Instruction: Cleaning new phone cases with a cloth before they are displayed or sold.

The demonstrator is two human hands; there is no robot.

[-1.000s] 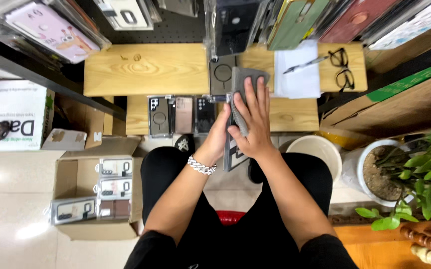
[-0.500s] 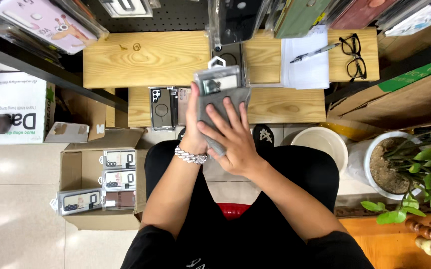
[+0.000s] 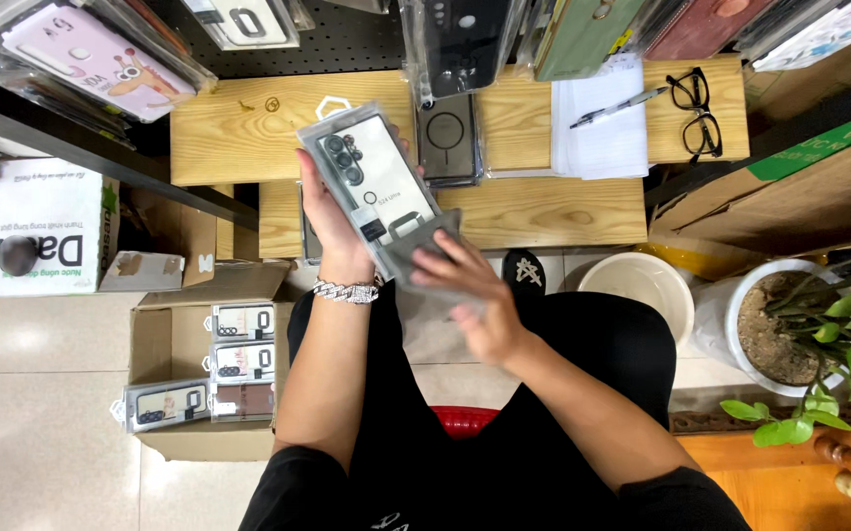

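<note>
Your left hand (image 3: pixel 332 211) is closed around the lower edge of a packaged phone case (image 3: pixel 371 182), holding it up and tilted over the front edge of the wooden bench (image 3: pixel 238 138). The case sits in a clear plastic sleeve with a hang tab at its top, so it is likely light, fairly stiff through the middle, and slick where the film is loose; the long edges look like the surest place to grip. Your right hand (image 3: pixel 469 295) is half open, fingers spread, fingertips touching a grey cloth (image 3: pixel 425 246) pressed against the lower right corner of the package. A second packaged case (image 3: pixel 448 138), dark with a ring on its back, lies near the middle of the bench, with a notepad (image 3: pixel 597 138), a pen (image 3: pixel 617 106) and black glasses (image 3: pixel 696 113) toward the right end. On the floor to your left, a cardboard box (image 3: pixel 165 334) holds more packaged cases.
</note>
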